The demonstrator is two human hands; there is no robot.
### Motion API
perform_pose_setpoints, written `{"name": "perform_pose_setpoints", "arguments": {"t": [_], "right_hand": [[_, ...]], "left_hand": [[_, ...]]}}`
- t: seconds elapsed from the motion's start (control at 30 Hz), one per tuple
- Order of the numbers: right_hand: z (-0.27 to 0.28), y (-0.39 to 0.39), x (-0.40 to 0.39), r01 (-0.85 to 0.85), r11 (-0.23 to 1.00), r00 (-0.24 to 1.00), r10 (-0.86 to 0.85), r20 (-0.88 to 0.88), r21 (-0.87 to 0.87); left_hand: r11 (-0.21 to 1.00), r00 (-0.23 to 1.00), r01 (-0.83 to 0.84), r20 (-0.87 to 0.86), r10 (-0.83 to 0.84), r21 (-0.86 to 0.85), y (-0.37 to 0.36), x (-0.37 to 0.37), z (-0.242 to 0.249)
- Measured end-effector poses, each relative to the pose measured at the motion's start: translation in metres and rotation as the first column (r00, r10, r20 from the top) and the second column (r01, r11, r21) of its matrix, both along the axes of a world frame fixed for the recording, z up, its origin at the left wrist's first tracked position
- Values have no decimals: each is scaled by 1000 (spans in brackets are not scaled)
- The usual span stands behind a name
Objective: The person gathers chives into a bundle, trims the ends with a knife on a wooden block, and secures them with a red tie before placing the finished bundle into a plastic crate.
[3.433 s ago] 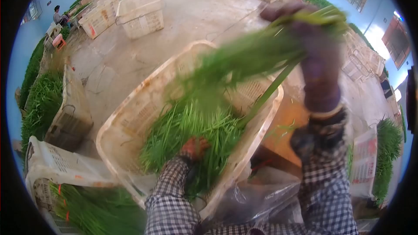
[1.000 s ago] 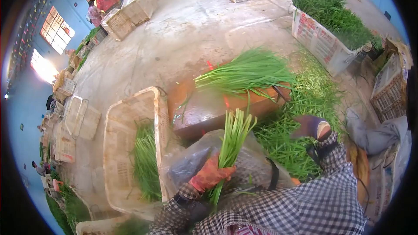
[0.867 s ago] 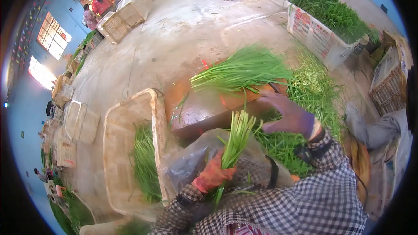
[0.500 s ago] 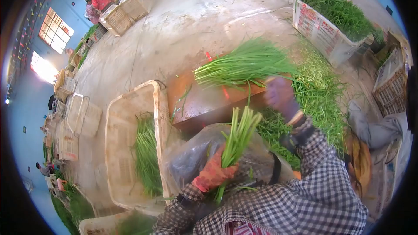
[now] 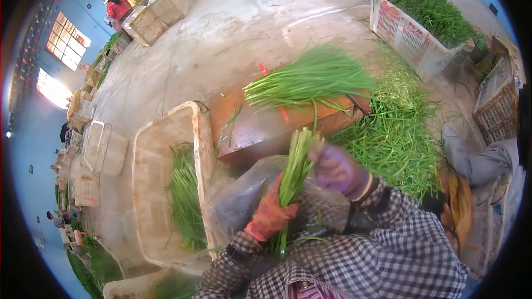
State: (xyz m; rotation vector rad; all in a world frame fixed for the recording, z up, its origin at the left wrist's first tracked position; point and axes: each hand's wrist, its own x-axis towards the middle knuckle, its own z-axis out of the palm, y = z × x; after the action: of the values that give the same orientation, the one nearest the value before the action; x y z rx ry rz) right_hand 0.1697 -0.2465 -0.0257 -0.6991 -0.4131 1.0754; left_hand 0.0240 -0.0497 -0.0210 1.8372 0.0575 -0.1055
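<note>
In a red patterned glove, my left hand [image 5: 271, 214] is closed around a bunch of chives [image 5: 295, 169], held upright with the pale stem ends on top. My right hand [image 5: 341, 171], gloved in purple and blurred by motion, is right beside those stems, its fingertips at their edge. Whether it grips any of them I cannot tell. Behind both hands, a larger pile of chives [image 5: 310, 80] lies across a brown wooden block [image 5: 249, 138]. Grey plastic sheeting [image 5: 238, 205] covers my lap under the bunch.
To the left stands a white plastic crate [image 5: 145, 188] with chives along its right side. Green trimmings [image 5: 402, 147] cover the floor right of the block. A full crate of greens [image 5: 399, 27] is at the back right. People [image 5: 117, 8] are far off at upper left.
My right hand has come down and left from the block's right end to the stems. The left hand still holds the bunch, shifted slightly left and more upright.
</note>
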Motion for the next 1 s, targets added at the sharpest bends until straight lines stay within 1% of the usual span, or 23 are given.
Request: {"name": "perform_pose_setpoints", "arguments": {"t": [0.03,0.1,0.17,0.2,0.23,0.27,0.3,0.33,0.37,0.43,0.5,0.6,0.7,0.73,0.77,0.8,0.83,0.87,0.9,0.93,0.97,1.0], "right_hand": [[3,-16,13,70,994,997,-67,43,-79],[15,-48,41,221,950,971,-191,147,-223],[27,-64,50,377,863,918,-299,261,-337],[33,-66,49,440,799,848,-221,481,-409],[38,-68,44,514,725,740,-104,665,-458],[43,-71,36,595,644,602,39,797,-481],[48,-75,30,680,562,442,199,875,-471],[54,-79,25,760,486,269,370,889,-432],[62,-82,21,827,423,101,536,838,-370],[82,-49,10,809,572,-186,466,865,-134],[87,-22,8,610,788,-503,305,809,83],[41,2,13,460,884,-522,196,830,81],[52,-10,24,570,790,-252,428,868,-225],[50,-20,33,619,785,-295,247,923,-12],[47,-36,45,656,729,-349,63,935,196],[47,-55,56,731,682,-118,163,979,-25],[46,-79,64,750,611,122,247,961,-252],[13,-114,72,829,371,91,648,757,-417],[-15,-136,80,892,77,117,912,393,-446],[15,-130,76,656,-220,411,907,97,-722],[27,-128,62,747,-85,386,863,326,-660],[31,-125,47,823,32,336,778,531,-567]], "left_hand": [[992,992,-2,-124,-14,-127,-1,1,9],[929,932,-46,-351,-92,-366,0,5,29],[941,917,-53,-389,-86,-334,-2,4,42],[946,911,-57,-404,-81,-319,-1,6,45],[933,918,-61,-387,-87,-354,0,5,43],[919,923,-62,-374,-96,-390,2,3,39],[904,928,-60,-358,-107,-424,3,3,35],[901,926,-52,-358,-118,-430,3,6,33],[899,923,-47,-364,-128,-436,3,6,30],[911,913,-28,-382,-145,-412,-1,6,28],[936,909,9,-386,-153,-351,-6,10,31],[934,877,52,-432,-212,-353,-3,8,32],[863,851,106,-404,-336,-493,0,1,31],[863,851,68,-423,-312,-501,1,-3,31],[861,849,33,-441,-292,-508,2,-7,31],[857,846,0,-457,-275,-515,4,-9,32],[863,844,-16,-469,-259,-505,6,-9,33],[869,842,-31,-481,-244,-495,9,-8,34],[874,842,-45,-489,-228,-484,9,-7,36],[879,849,-38,-480,-222,-475,9,-5,36],[884,853,-33,-473,-218,-466,8,-4,36],[888,855,-29,-472,-216,-459,6,-4,34]]}}
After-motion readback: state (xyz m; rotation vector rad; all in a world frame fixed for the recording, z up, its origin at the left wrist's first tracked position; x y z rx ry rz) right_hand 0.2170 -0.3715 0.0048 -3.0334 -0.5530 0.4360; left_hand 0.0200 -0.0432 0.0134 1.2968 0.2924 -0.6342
